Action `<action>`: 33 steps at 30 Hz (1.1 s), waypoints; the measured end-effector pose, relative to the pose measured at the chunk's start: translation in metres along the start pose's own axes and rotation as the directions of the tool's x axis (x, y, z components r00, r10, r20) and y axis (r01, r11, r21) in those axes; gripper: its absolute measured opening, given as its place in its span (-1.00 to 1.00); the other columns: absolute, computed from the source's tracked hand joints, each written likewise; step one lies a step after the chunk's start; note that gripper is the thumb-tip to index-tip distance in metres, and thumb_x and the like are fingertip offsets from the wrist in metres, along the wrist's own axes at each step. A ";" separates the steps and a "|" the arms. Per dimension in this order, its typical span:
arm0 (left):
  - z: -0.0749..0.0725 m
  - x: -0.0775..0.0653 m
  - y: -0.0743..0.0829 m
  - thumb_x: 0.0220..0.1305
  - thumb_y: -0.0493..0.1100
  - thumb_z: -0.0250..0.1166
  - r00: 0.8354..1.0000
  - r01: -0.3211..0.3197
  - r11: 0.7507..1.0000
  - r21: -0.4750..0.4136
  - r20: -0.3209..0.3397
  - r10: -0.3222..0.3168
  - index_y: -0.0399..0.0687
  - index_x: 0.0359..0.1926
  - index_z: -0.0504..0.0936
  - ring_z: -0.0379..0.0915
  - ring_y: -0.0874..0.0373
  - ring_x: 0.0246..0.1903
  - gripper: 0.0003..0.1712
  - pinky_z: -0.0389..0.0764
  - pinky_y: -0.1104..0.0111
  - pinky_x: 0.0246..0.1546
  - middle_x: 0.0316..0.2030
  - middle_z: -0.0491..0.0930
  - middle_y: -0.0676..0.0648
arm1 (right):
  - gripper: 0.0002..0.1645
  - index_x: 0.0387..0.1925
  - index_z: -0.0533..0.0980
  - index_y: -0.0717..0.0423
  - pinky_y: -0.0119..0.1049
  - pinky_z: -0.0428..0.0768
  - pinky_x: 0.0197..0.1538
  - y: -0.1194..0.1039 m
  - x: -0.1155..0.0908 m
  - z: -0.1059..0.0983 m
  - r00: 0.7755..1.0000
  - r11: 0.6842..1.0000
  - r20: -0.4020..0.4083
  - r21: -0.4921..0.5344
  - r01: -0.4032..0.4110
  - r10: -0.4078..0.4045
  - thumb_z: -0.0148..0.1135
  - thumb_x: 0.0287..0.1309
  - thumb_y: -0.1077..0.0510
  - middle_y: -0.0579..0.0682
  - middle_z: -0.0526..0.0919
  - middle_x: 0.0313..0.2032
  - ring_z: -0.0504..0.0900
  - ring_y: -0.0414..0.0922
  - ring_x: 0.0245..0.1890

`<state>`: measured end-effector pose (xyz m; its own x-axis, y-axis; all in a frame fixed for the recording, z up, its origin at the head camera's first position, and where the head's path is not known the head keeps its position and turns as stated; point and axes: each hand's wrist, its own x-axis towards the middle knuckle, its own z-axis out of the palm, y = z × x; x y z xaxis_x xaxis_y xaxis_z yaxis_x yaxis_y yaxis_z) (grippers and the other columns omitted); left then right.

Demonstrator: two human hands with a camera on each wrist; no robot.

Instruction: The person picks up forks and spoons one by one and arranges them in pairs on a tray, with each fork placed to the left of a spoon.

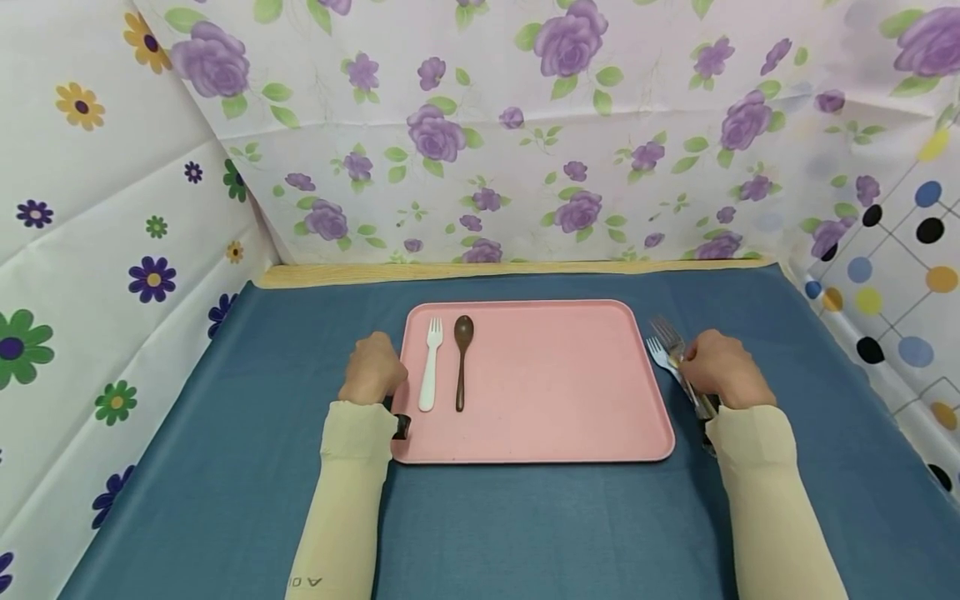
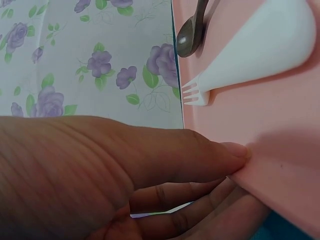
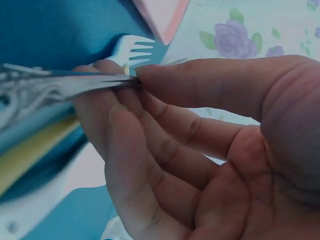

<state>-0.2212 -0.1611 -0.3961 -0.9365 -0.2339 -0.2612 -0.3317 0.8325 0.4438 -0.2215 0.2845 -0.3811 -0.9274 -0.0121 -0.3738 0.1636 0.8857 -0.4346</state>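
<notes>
On the pink tray [image 1: 570,383] a white fork [image 1: 431,367] and a dark brown spoon [image 1: 462,358] lie side by side, near its left edge. My left hand [image 1: 372,369] pinches that edge, thumb on top and fingers beneath, as the left wrist view shows. Right of the tray, my right hand [image 1: 723,367] holds a metal fork [image 1: 668,336] between thumb and fingers; its ornate handle [image 3: 55,90] shows in the right wrist view. Under it lies another white fork [image 1: 660,353], beside a yellow handle [image 3: 40,152]. The wrist partly hides these handles.
A blue cloth [image 1: 540,533] covers the table, with a yellowish strip [image 1: 510,270] along its back edge. Behind stands a purple-flowered sheet [image 1: 495,150]. Patterned sheets close off the left [image 1: 97,275] and right [image 1: 900,292] sides.
</notes>
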 end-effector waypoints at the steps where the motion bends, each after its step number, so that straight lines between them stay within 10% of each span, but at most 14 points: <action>1: 0.000 0.000 0.000 0.09 -0.42 0.20 1.000 -0.001 1.000 -0.002 0.000 0.001 -0.41 -0.11 0.54 0.47 -0.09 -0.50 -0.72 0.46 0.25 -0.66 -0.30 0.52 -0.31 | -0.66 -0.72 0.37 0.06 -0.27 0.22 -0.65 0.001 0.001 0.000 1.000 1.000 0.001 0.002 -0.004 0.004 -0.07 0.16 0.27 -0.08 0.18 -0.73 0.13 -0.18 -0.75; 14: -0.001 -0.001 0.002 0.12 -0.42 0.19 1.000 0.015 1.000 0.007 0.014 -0.015 -0.38 -0.10 0.52 0.44 -0.09 -0.46 -0.72 0.46 0.20 -0.60 -0.30 0.50 -0.29 | -0.65 -0.13 0.59 0.33 -0.13 0.42 -0.47 0.000 0.001 0.002 0.995 0.995 -0.017 -0.005 -0.101 0.101 0.08 0.14 0.18 0.29 0.55 -0.22 0.48 0.10 -0.39; 33: 0.000 0.000 -0.001 0.12 -0.44 0.15 1.000 0.001 1.000 0.000 0.011 -0.001 -0.37 -0.10 0.51 0.43 -0.10 -0.48 -0.73 0.43 0.21 -0.62 -0.31 0.50 -0.30 | -0.88 -0.52 0.59 0.26 -0.14 0.44 -0.52 0.000 0.002 0.006 0.994 0.999 -0.105 -0.040 0.017 -0.021 0.22 0.02 0.25 0.17 0.53 -0.52 0.46 0.02 -0.55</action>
<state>-0.2212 -0.1621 -0.3962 -0.9348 -0.2294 -0.2712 -0.3329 0.8324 0.4431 -0.2216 0.2817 -0.3863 -0.9608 0.0182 -0.2766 0.1343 0.9034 -0.4073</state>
